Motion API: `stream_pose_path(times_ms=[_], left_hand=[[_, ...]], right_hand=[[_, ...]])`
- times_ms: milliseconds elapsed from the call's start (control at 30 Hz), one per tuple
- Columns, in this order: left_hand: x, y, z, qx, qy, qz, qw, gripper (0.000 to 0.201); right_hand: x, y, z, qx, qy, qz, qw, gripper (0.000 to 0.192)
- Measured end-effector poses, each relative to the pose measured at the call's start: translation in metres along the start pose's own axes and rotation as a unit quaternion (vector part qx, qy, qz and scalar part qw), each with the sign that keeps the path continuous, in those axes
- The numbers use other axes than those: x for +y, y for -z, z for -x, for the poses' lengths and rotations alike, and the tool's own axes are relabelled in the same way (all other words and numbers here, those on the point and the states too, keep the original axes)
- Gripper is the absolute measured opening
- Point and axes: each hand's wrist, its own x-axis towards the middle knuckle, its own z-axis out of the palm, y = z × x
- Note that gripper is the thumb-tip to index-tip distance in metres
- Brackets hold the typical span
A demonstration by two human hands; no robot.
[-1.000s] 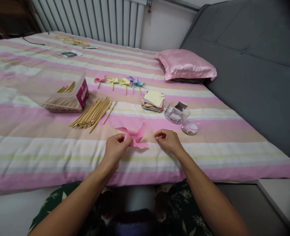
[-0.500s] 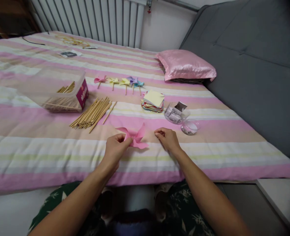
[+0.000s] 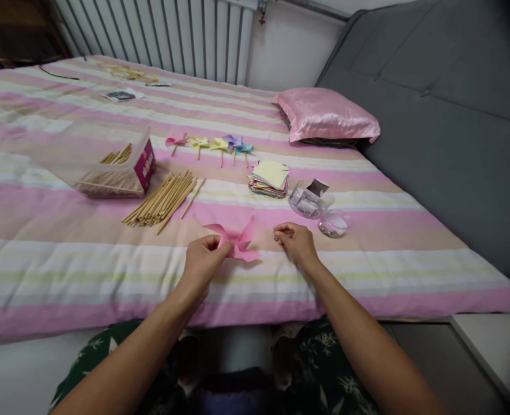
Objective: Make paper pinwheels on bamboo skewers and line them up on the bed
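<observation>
The striped bed [image 3: 108, 282] stretches wide, and a clear box [image 3: 146, 164], well back from its near edge, holds wooden sticks [image 3: 119, 154]! A loose bundle [image 3: 163, 199] of more lies beside it. Closer to that near edge, the pink pinwheel [image 3: 246, 235], blades spread, is pinched in the left grip [image 3: 200, 258]! Right grip [image 3: 298, 243], apart from it: fingertips closed on a tiny shiny piece [image 3: 275, 238]!

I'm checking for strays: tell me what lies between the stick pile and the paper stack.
In the head view, a single stick lies there, nearer the stick pile, on striped bedding.
</observation>
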Motion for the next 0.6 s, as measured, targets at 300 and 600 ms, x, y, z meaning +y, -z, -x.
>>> stream_pose_path(times_ms=[300, 600], left_hand=[[-0.001, 0.001, 0.000, 0.001, 0.001, -0.002, 1.000, 0.016], [0.000, 0.000, 0.000, 0.003, 0.006, -0.007, 1.000, 0.014]], right_hand=[[-0.008, 0.015, 0.001, 0.034, 0.021, 0.076, 0.996, 0.020], [-0.002, 0.019, 0.001, -0.048, 0.025, 0.108, 0.993, 0.015]])
